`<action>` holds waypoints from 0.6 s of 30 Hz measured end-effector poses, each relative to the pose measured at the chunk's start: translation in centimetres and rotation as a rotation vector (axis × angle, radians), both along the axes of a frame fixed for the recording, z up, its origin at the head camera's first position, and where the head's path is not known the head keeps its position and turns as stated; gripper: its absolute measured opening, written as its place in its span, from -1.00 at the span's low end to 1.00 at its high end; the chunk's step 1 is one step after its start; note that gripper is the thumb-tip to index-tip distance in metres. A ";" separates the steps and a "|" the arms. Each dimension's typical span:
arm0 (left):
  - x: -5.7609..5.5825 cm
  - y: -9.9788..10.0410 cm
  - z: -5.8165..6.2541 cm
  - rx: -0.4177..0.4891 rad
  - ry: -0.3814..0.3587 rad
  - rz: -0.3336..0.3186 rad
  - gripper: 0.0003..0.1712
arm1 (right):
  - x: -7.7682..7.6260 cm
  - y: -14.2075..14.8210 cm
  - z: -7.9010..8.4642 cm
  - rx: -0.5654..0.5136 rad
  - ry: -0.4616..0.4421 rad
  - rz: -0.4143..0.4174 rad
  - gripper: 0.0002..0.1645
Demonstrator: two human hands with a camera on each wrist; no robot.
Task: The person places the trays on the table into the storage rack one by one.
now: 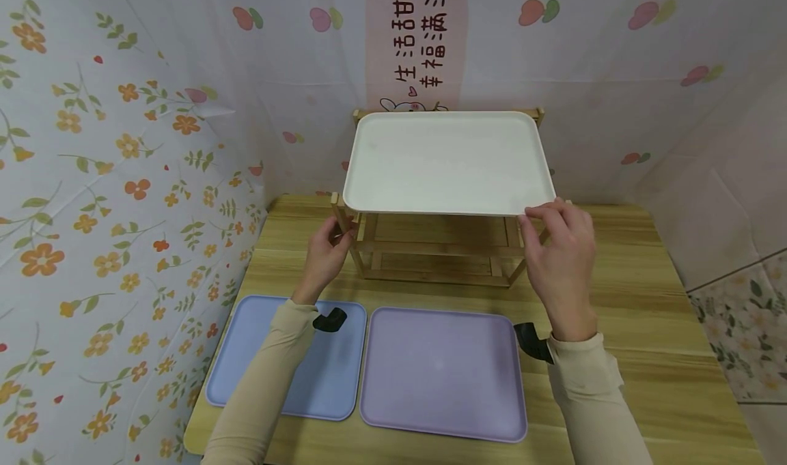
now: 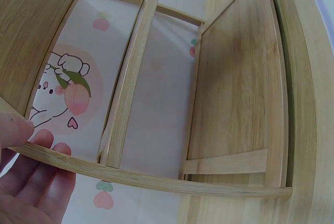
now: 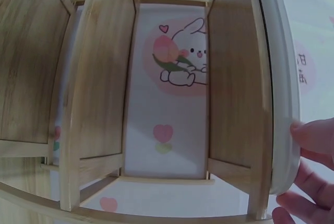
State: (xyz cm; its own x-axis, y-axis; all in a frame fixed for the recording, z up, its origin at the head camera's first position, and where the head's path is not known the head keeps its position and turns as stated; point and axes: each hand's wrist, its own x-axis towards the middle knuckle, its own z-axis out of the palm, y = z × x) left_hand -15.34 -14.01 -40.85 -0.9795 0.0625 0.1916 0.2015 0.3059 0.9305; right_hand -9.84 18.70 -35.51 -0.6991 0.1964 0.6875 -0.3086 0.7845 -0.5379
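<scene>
A white tray (image 1: 449, 164) lies on top of a wooden shelf rack (image 1: 439, 249). At its front right corner, my right hand (image 1: 562, 263) pinches the rim between thumb and fingers; the right wrist view shows the thumb (image 3: 315, 136) on the tray's edge (image 3: 284, 83). My left hand (image 1: 326, 257) holds the rack's front left post. From the left wrist, the thumb and curled fingers (image 2: 52, 182) are seen around that wooden post (image 2: 156, 179). The lower shelves (image 2: 229, 88) carry nothing that shows.
A blue tray (image 1: 332, 386) lies at the front left of the wooden table (image 1: 639, 315), partly under my left forearm. Beside it is a purple tray (image 1: 443, 376), in front of the rack. A printed curtain (image 1: 295, 62) hangs close behind, and a floral one (image 1: 123, 212) on the left.
</scene>
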 end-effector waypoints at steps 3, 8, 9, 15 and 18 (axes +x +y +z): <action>0.0 0.0 -0.1 0.002 -0.001 -0.004 -0.69 | -0.2 0.0 0.0 -0.009 -0.006 0.009 -0.86; -0.1 0.0 0.0 0.000 -0.005 -0.004 -0.70 | -0.5 -0.1 0.1 -0.012 -0.005 0.008 -0.86; -0.1 0.0 0.0 -0.001 -0.002 -0.003 -0.70 | -0.6 -0.2 0.1 -0.012 -0.004 0.004 -0.86; 0.1 0.1 0.0 -0.016 0.011 0.002 -0.71 | -0.9 -0.3 0.3 -0.013 -0.002 -0.010 -0.87; 0.0 0.2 0.0 -0.016 0.011 0.003 -0.72 | -1.0 -0.3 0.3 -0.017 -0.005 -0.013 -0.87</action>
